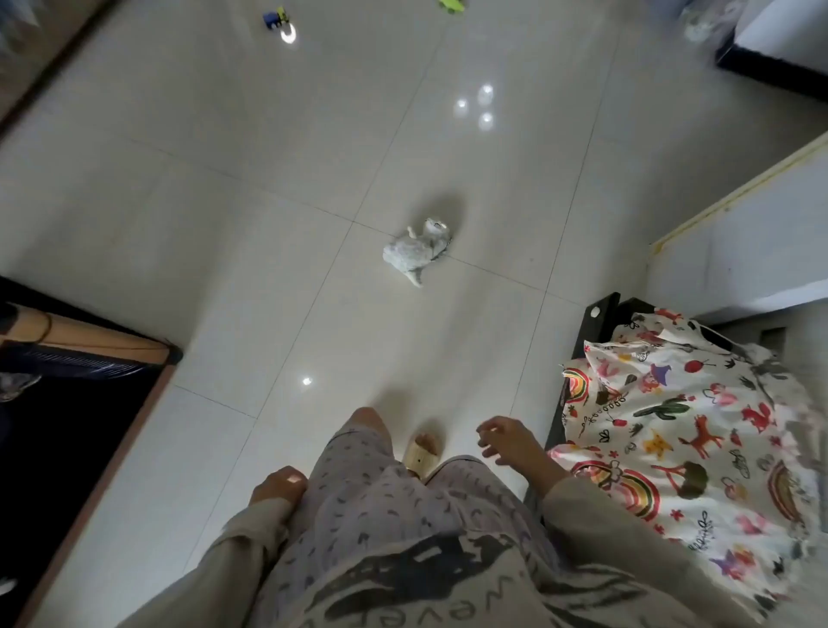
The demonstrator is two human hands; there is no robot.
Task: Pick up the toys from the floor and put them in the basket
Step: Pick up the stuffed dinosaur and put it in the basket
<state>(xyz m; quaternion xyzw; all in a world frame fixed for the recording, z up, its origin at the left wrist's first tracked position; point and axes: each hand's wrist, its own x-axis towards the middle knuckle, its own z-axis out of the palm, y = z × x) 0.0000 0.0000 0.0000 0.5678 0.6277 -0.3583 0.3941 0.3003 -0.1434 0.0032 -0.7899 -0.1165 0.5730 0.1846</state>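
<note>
A small white plush cat (419,248) lies on its side on the glossy tiled floor, ahead of my feet. Far ahead, near the top edge, stands a blue and yellow toy vehicle (276,19), and a green toy (451,5) is cut off by the frame's top. My left hand (278,486) hangs by my left thigh, fingers hidden, nothing seen in it. My right hand (508,441) hangs beside my right leg with fingers loosely apart and holds nothing. No basket shows clearly.
A dark low piece of furniture with a wooden rim (103,358) stands at the left. At the right a black frame carries a cartoon-print cloth (681,430), with a white cabinet (743,251) behind it. The open floor runs between them.
</note>
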